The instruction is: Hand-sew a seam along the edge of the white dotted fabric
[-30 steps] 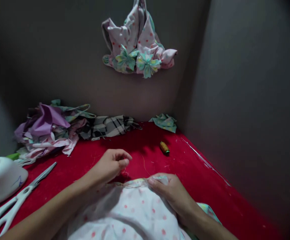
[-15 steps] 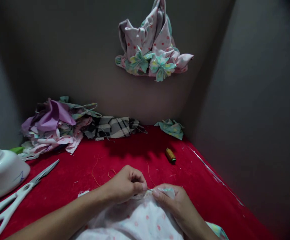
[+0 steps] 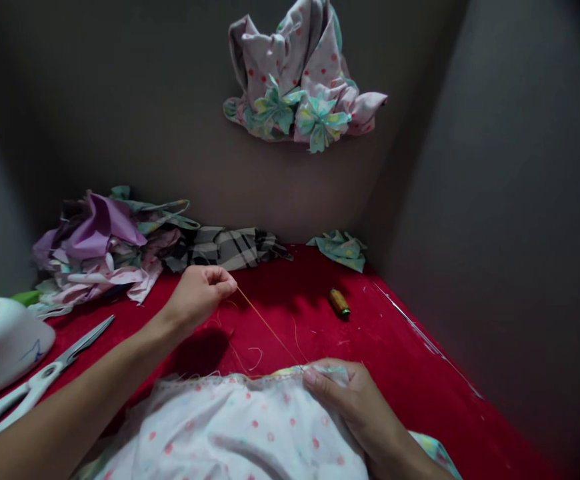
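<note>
My left hand (image 3: 204, 293) is raised over the red cloth, its fingertips pinched on an orange thread (image 3: 267, 325). The thread runs taut down to the edge of a white fabric with red dots (image 3: 240, 427). Whether a needle sits in the pinch cannot be made out. At that edge my right hand (image 3: 343, 393) grips the fabric between thumb and fingers, with a bit of pale green print showing there. Loose thread (image 3: 237, 353) curls on the cloth between the hands. The lower part of the fabric runs out of view.
White-handled scissors (image 3: 45, 377) and a white bowl-like container (image 3: 5, 350) lie at the left. Behind them is a heap of scraps (image 3: 105, 233); plaid fabric (image 3: 230, 248) adjoins it. A thread spool (image 3: 339, 303) rests on the red cloth (image 3: 420, 407). Dotted fabric with flowers (image 3: 315, 87) hangs ahead.
My left hand has moved from the fabric edge up and to the left, drawing the thread out straight. My right hand stays on the fabric, and more of the seam edge shows.
</note>
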Action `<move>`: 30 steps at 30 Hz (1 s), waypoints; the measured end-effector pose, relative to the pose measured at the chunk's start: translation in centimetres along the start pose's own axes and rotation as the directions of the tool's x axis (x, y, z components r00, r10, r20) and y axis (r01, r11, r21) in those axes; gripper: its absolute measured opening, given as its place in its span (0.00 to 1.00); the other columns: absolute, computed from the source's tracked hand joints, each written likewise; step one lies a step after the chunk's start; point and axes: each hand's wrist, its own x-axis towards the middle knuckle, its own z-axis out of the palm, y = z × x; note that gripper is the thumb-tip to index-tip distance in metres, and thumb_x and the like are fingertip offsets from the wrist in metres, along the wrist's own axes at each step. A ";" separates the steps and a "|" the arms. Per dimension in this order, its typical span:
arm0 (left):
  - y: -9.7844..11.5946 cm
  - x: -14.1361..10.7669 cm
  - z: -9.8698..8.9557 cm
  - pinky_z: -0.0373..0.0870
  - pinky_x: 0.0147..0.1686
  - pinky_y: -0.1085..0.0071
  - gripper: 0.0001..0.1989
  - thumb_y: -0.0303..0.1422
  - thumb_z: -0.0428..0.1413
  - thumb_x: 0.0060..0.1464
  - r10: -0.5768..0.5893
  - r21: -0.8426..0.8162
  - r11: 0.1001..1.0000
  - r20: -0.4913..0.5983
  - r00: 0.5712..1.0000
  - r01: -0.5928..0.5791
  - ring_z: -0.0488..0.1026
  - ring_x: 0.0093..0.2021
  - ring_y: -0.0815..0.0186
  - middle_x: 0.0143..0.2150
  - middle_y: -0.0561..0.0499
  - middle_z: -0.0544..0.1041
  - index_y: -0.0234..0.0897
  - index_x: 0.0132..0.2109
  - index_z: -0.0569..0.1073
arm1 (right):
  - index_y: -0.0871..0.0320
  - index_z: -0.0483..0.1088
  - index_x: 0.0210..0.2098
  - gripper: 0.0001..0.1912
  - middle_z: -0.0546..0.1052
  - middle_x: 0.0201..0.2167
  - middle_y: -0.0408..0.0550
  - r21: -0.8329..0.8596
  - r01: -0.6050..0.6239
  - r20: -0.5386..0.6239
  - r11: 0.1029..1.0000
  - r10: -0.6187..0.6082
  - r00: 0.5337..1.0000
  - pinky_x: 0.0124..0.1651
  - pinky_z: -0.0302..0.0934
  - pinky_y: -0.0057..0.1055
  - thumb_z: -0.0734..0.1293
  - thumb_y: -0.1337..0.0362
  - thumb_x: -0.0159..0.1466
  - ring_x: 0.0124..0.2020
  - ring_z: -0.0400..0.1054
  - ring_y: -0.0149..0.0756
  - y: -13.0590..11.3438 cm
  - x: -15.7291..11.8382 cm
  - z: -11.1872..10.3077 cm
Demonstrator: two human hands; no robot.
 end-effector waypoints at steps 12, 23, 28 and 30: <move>-1.1 1.9 -4.6 0.56 0.25 0.66 0.19 0.37 0.39 0.51 0.323 0.891 0.419 -0.327 0.888 0.176 0.70 0.33 0.51 0.32 0.37 0.74 0.32 0.38 0.71 | 0.64 0.69 0.24 0.15 0.69 0.17 0.43 0.019 0.010 -0.008 1.000 -0.010 1.000 0.22 0.52 0.23 0.69 0.57 0.45 0.19 0.61 0.28 0.1 0.1 -0.2; -0.6 0.7 -0.4 0.61 0.27 0.77 0.14 0.35 0.49 0.44 0.121 0.361 0.898 0.346 0.931 -0.251 0.69 0.29 0.67 0.30 0.51 0.75 0.35 0.36 0.74 | 0.64 0.69 0.23 0.16 0.67 0.16 0.42 0.007 0.007 -0.034 1.000 -0.006 0.999 0.21 0.50 0.23 0.70 0.56 0.44 0.19 0.59 0.27 0.2 0.1 -0.2; -0.5 -2.7 3.5 0.51 0.18 0.78 0.10 0.32 0.50 0.42 0.052 0.217 0.947 0.627 0.778 -0.238 0.58 0.19 0.72 0.18 0.55 0.67 0.33 0.31 0.75 | 0.64 0.69 0.23 0.16 0.68 0.16 0.42 0.047 -0.008 0.011 0.999 0.007 1.000 0.22 0.51 0.23 0.70 0.56 0.44 0.19 0.59 0.27 0.0 0.1 -0.2; -1.3 -3.1 4.3 0.50 0.19 0.78 0.10 0.30 0.51 0.40 0.054 0.221 0.941 0.651 0.757 -0.257 0.58 0.21 0.72 0.19 0.55 0.66 0.34 0.30 0.75 | 0.64 0.70 0.24 0.16 0.69 0.17 0.43 0.049 -0.004 0.013 0.999 0.003 1.000 0.22 0.51 0.23 0.70 0.56 0.43 0.19 0.60 0.28 0.0 0.1 -0.2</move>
